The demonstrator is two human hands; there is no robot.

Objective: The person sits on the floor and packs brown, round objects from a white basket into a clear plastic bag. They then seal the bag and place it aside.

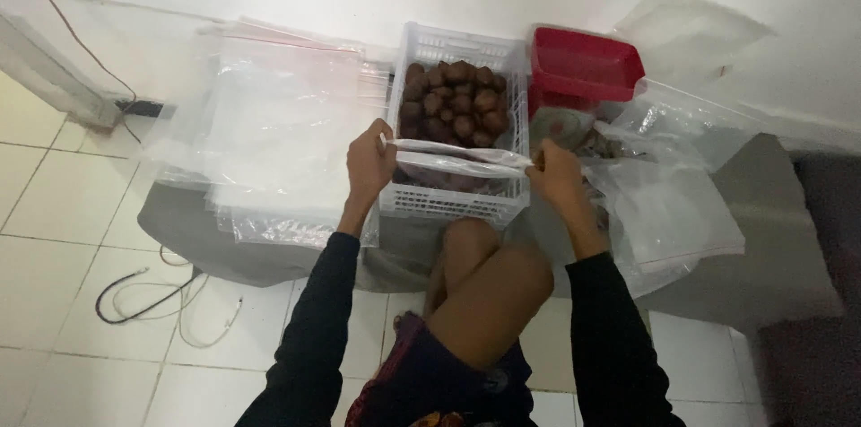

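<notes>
Left hand: the left hand (370, 162) pinches one end of a clear plastic bag (462, 161), fingers closed tight on its edge.
Right hand: the right hand (556, 174) pinches the other end the same way, so the bag is pulled flat between them.
Bag: it is stretched over the near side of the white basket (457, 203), right above the person's knee (489, 270).
Basket: it is full of brown scaly fruits (455, 104) and sits on the floor by the wall.
Left of basket: a pile of clear plastic sheets (269, 131).
Right of basket: a red tub (583, 64) and more clear bags (668, 203), close enough to reach.
</notes>
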